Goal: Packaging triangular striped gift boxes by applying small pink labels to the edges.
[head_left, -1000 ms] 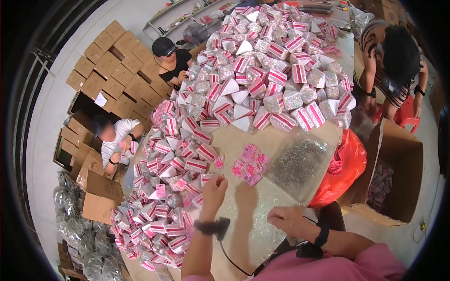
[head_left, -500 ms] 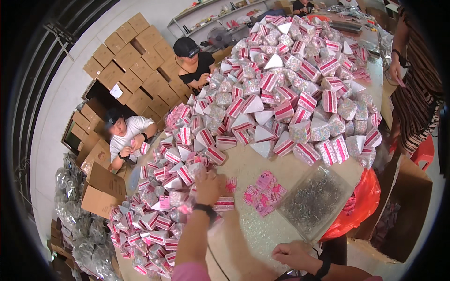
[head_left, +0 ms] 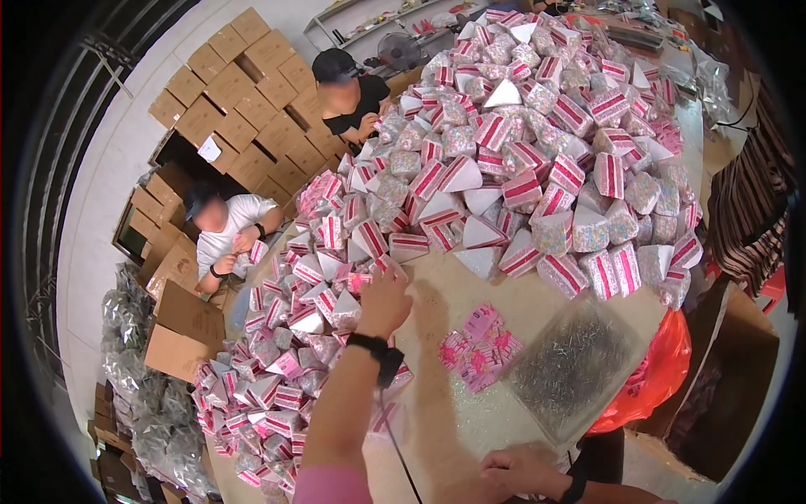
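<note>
Basically looking at a beige tabletop, loaded with a big heap of pink-and-white wedge-shaped packs with red stripes. Off the right edge, got an open brown cardboard carton and a glossy red plastic bag, beside a shallow clear rectangular tray of thin metallic bits. Got left hand at the heap's edge, with fingers partly extended; can't tell if gripping a wedge. Got right hand below the tray, with fingers loosely curled; can't tell if holding anything. Between heap and tray, seeing loose small pink cards.
</note>
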The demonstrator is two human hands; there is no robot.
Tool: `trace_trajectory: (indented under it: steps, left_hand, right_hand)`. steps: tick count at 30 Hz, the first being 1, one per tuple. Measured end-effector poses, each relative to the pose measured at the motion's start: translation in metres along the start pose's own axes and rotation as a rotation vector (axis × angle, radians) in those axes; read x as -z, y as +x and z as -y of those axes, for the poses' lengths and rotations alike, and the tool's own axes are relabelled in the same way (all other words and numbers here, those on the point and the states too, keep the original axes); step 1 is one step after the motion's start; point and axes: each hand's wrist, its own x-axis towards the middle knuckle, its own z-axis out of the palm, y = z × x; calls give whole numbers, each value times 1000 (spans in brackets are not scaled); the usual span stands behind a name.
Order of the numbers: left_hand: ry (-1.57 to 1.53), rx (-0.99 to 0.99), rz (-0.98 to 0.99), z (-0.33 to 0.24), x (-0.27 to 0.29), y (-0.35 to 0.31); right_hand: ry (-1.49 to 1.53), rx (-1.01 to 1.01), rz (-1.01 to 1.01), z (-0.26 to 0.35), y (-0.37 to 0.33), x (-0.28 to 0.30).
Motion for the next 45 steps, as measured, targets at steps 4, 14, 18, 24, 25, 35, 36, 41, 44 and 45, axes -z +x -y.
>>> trace_trajectory:
  steps: [4,14,18,24,25,35,36,41,44,45]
  left_hand:
    - [82,0,-145,4,-34,28]
    - [216,68,-51,41,-47,-2]
    - [29,29,-49,18,-40,59]
    - [63,122,-112,5,-60,94]
    - [19,147,-57,5,-61,97]
    - [-404,119,51,6,-21,3]
    - [-510,138,-5,3,-13,-11]
    - [-1251,363,-5,-12,35,-86]
    - [-1912,483,-30,-11,48,-125]
    - [-2102,570,-18,-14,57,-133]
  right_hand:
    - [-358,135,-146,37,-9,3]
    - [-45,77,-27,32,3,20]
    - [68,189,-37,13,12,15]
    - [55,119,93,34,0,32]
    - [103,-38,137,36,-1,35]
    - [-22,27,116,6,11,31]
    - [-74,12,127,7,10,32]
    - [60,-94,98,14,5,25]
    - [22,-42,41,1,8,25]
    - [66,-37,40,-2,8,24]
